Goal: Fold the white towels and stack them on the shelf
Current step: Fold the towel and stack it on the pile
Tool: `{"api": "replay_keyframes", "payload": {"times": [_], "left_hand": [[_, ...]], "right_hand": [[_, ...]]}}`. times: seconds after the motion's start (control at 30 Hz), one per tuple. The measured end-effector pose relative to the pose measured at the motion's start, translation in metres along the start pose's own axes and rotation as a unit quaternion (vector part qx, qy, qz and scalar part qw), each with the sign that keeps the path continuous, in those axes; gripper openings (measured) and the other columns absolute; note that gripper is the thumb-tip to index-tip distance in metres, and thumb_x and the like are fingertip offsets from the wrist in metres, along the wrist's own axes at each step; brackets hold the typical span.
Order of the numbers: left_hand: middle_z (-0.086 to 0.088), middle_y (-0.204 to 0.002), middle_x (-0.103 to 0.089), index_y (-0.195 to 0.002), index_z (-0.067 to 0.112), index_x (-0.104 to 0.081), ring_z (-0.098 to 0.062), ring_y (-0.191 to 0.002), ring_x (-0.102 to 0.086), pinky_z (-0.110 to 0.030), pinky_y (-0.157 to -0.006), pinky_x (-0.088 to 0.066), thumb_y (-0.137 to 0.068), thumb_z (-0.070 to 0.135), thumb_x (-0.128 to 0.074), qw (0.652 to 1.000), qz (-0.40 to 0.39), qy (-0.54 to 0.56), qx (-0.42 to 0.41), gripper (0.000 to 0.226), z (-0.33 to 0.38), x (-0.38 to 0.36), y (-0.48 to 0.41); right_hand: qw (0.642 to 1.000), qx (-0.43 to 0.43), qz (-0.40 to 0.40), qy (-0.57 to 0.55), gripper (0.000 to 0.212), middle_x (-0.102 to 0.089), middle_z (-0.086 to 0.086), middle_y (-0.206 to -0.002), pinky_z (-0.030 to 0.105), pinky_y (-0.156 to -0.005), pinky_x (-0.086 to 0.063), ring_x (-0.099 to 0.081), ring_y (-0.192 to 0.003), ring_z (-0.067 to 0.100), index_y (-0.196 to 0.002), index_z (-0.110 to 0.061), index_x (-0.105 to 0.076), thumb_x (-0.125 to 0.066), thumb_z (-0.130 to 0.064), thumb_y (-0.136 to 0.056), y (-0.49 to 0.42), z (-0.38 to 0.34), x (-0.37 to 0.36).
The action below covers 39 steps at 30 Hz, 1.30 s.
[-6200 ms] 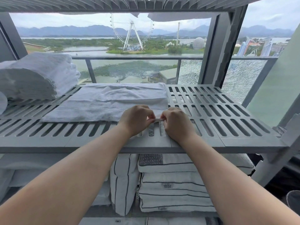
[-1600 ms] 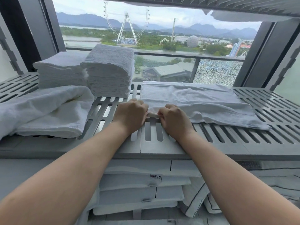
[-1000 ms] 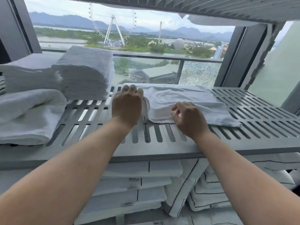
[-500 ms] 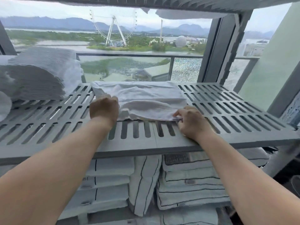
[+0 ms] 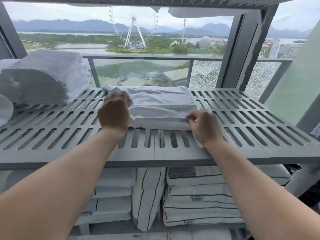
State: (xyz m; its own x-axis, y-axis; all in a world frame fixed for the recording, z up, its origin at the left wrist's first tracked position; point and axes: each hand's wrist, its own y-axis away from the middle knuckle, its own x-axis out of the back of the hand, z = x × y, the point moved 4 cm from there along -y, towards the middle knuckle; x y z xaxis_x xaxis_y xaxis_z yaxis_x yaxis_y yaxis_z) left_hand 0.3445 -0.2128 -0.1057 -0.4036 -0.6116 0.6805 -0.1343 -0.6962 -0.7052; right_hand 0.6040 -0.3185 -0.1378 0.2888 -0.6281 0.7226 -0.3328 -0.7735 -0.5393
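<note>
White towel [image 5: 161, 104] (pillow labels [image 5: 195, 198] illegible)

I see a soft, nubbly white cloth towel [image 5: 161, 104] on a matt grey slotted shelf [image 5: 242, 122] that looks plastic; the stacked towels [image 5: 48, 75] look fluffy. Behind, the balcony glass [image 5: 138, 71] is smooth.

White towel [image 5: 161, 104] on grey slotted shelf [image 5: 242, 122]; black-striped white pillows [image 5: 199, 196] below

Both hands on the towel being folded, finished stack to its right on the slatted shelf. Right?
One error: the head view shows the finished stack to the left of the towel, not the right. The rest holds: the left hand and right hand both grip the towel on the slatted shelf.
</note>
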Motion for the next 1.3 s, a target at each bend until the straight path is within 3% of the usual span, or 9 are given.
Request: {"api": "replay_keyframes", "payload": {"times": [0.1,0.3,0.4,0.57,0.7,0.8,0.97,1.07,1.3], "left_hand": [[-0.005,-0.095,-0.061,-0.096,0.019,-0.056,-0.025,-0.084,-0.058,-0.034,-0.055,-0.039,-0.101,0.021,-0.054,0.999,0.013,0.016,-0.051,0.006,0.035,-0.005,-0.002],[-0.004,-0.096,-0.067,-0.103,0.02,-0.058,-0.026,-0.081,-0.061,-0.041,-0.065,-0.054,-0.1,0.016,-0.047,0.992,-0.088,0.013,-0.09,0.012,0.055,-0.028,0.013],[-0.004,-0.094,-0.067,-0.101,0.019,-0.056,-0.026,-0.08,-0.061,-0.042,-0.065,-0.055,-0.1,0.015,-0.048,0.991,-0.077,0.028,-0.104,0.009,0.06,-0.027,0.006],[-0.004,-0.098,-0.066,-0.105,0.018,-0.057,-0.027,-0.086,-0.06,-0.039,-0.066,-0.051,-0.099,0.012,-0.049,0.994,-0.057,0.064,-0.064,0.011,0.068,-0.026,-0.001],[-0.008,-0.098,-0.066,-0.106,0.015,-0.058,-0.029,-0.084,-0.061,-0.037,-0.064,-0.048,-0.1,0.013,-0.046,0.992,-0.101,0.041,-0.069,0.013,0.065,-0.038,0.008],[-0.01,-0.1,-0.067,-0.108,0.013,-0.06,-0.031,-0.086,-0.062,-0.039,-0.069,-0.05,-0.1,0.014,-0.045,0.99,-0.113,0.007,-0.085,0.017,0.066,-0.047,0.012],[-0.01,-0.104,-0.066,-0.107,0.013,-0.061,-0.032,-0.094,-0.06,-0.036,-0.067,-0.039,-0.102,0.024,-0.045,0.989,-0.11,-0.014,-0.1,0.02,0.066,-0.056,0.013],[-0.01,-0.104,-0.067,-0.106,0.013,-0.06,-0.032,-0.093,-0.06,-0.035,-0.066,-0.037,-0.101,0.025,-0.045,0.99,-0.102,-0.023,-0.097,0.02,0.066,-0.058,0.013],[-0.009,-0.101,-0.067,-0.106,0.013,-0.059,-0.031,-0.089,-0.062,-0.035,-0.063,-0.041,-0.102,0.024,-0.044,0.99,-0.1,-0.031,-0.089,0.02,0.069,-0.055,0.016]], "right_hand": [[1.0,-0.014,0.01,-0.025,0.011,-0.075,-0.002,-0.09,0.023,-0.073,-0.044,-0.067,-0.086,0.017,-0.095,-0.018,-0.077,-0.069,-0.016,-0.088,-0.003,0.004,0.002],[0.999,-0.002,0.039,0.015,0.005,-0.075,0.0,-0.086,0.031,-0.067,-0.054,-0.068,-0.08,0.023,-0.095,-0.021,-0.069,-0.066,-0.02,-0.091,-0.012,0.009,0.014],[0.999,-0.004,0.036,-0.004,0.008,-0.075,-0.001,-0.084,0.027,-0.07,-0.054,-0.07,-0.078,0.019,-0.094,-0.017,-0.072,-0.066,-0.016,-0.089,-0.013,0.013,0.016],[0.986,0.017,0.15,-0.069,0.004,-0.073,-0.005,-0.083,0.011,-0.071,-0.043,-0.064,-0.075,0.007,-0.091,-0.015,-0.073,-0.072,-0.016,-0.088,-0.011,0.009,0.033],[0.999,-0.025,0.012,-0.021,0.006,-0.075,-0.002,-0.082,0.022,-0.072,-0.045,-0.068,-0.08,0.016,-0.087,-0.017,-0.078,-0.074,-0.021,-0.085,0.002,0.022,0.021],[0.998,-0.024,-0.05,-0.007,0.013,-0.077,-0.005,-0.09,0.019,-0.079,-0.046,-0.069,-0.087,0.013,-0.09,-0.022,-0.081,-0.071,-0.016,-0.086,0.01,0.027,0.02],[0.997,-0.026,-0.066,-0.014,0.028,-0.076,-0.003,-0.1,0.02,-0.092,-0.048,-0.069,-0.097,0.015,-0.098,-0.019,-0.08,-0.06,-0.003,-0.086,0.018,0.029,0.022],[0.996,-0.005,-0.083,0.02,0.027,-0.07,0.001,-0.106,0.032,-0.096,-0.049,-0.063,-0.099,0.022,-0.104,-0.018,-0.078,-0.059,-0.006,-0.088,0.021,0.027,0.022],[0.958,0.052,-0.127,0.252,0.024,-0.067,0.001,-0.11,0.04,-0.098,-0.042,-0.057,-0.109,0.024,-0.111,-0.024,-0.072,-0.058,-0.033,-0.094,0.013,0.006,0.02]]}}
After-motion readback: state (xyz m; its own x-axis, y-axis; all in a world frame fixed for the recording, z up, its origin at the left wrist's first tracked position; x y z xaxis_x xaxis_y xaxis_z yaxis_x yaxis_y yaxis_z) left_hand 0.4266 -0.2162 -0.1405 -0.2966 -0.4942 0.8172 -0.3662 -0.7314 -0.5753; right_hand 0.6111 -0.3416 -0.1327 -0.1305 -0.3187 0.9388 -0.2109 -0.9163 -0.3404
